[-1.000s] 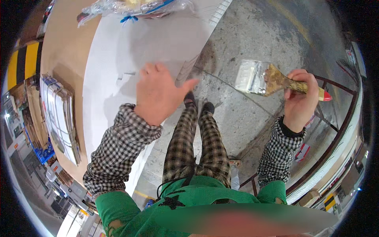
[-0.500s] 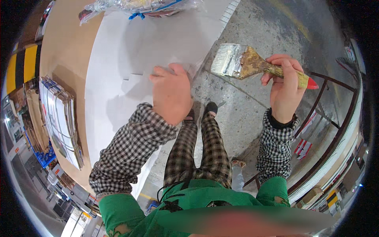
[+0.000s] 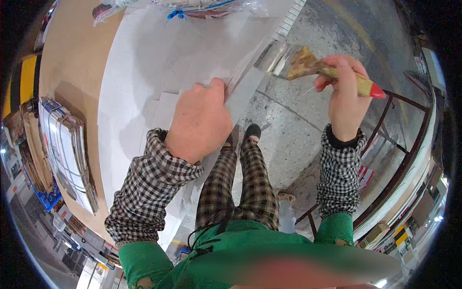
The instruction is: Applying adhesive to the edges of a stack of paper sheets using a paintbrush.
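My left hand (image 3: 202, 123) lies palm down on a stack of white sheets (image 3: 144, 72) spread over the table, its fingers curled over the stack's right edge. My right hand (image 3: 344, 98) grips the wooden handle of a wide paintbrush (image 3: 298, 62) with a red tip. The brush's pale bristles touch the right edge of the white sheets, just above my left hand. My checked sleeves and checked trousers fill the lower middle.
A brown tabletop (image 3: 67, 67) carries the sheets. A stack of flat printed cartons (image 3: 62, 149) lies at the left. A clear plastic bag with a blue tie (image 3: 183, 9) sits at the far end. A dark metal rail (image 3: 404, 159) runs over the concrete floor at right.
My left hand has dropped onto the sheets and moved to their right edge. My right hand has carried the brush leftward from over the floor to the sheets' edge.
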Available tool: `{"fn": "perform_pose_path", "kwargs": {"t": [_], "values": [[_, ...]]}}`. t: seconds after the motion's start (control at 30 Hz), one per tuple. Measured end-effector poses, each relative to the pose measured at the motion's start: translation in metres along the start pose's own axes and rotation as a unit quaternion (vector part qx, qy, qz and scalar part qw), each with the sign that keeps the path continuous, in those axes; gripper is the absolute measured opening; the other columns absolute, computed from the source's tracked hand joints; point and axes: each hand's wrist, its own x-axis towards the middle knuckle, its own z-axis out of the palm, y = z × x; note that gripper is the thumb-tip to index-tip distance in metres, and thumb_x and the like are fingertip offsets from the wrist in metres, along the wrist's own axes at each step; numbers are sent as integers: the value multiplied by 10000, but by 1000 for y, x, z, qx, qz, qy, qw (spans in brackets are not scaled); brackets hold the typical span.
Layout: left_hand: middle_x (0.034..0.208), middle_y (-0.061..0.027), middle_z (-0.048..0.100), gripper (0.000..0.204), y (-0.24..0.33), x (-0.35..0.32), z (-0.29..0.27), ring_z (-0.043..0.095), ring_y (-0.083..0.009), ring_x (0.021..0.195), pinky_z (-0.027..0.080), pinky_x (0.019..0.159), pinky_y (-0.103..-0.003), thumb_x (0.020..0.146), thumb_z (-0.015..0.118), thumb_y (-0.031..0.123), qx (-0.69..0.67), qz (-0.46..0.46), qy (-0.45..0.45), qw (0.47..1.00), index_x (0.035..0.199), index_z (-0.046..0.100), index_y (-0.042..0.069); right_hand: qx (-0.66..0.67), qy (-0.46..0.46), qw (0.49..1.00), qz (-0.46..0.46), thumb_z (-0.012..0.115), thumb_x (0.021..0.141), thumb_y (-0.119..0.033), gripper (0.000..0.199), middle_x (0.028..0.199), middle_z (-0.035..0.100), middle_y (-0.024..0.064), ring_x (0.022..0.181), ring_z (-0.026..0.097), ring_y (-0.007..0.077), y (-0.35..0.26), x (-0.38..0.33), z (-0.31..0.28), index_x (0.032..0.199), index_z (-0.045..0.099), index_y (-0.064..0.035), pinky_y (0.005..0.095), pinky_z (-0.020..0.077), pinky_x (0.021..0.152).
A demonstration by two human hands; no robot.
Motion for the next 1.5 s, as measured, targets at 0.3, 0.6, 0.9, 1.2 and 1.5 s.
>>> {"fn": "perform_pose_path", "kwargs": {"t": [0.3,0.6,0.9,1.2,1.5], "values": [[703,-251,556,140,0,3,-4,549,-413,691,435,638,-476,673,463,11,-13,8,-8,1000,796,485,-53,-67,-30,997,8,536,841,-107,150,753,565,67,510,545,130,-5,-15,3,772,574,20,230,426,446],[606,-229,554,93,-2,4,2,563,-388,608,447,590,-455,647,487,8,-17,54,40,998,728,504,-34,-69,-32,997,12,550,831,-89,116,712,563,56,523,543,111,-13,-37,3,770,561,9,225,429,470],[669,-238,560,131,-1,4,-2,545,-413,664,432,644,-486,698,487,52,-25,29,4,999,787,491,-43,-80,-21,996,-15,521,841,-105,150,742,586,71,514,548,129,-10,-30,-1,807,576,31,242,439,470],[648,-229,556,137,-7,3,1,547,-404,649,435,625,-479,693,501,69,-21,63,32,997,778,500,-39,-50,-165,985,28,522,844,-83,131,796,573,81,541,550,130,0,-67,2,788,563,28,238,446,481],[666,-233,561,141,-4,7,-1,550,-404,676,440,639,-465,677,497,83,-11,81,34,996,734,530,-41,-8,-160,987,24,559,801,-27,45,844,575,96,565,555,123,0,-87,1,777,569,9,225,443,489]]}}
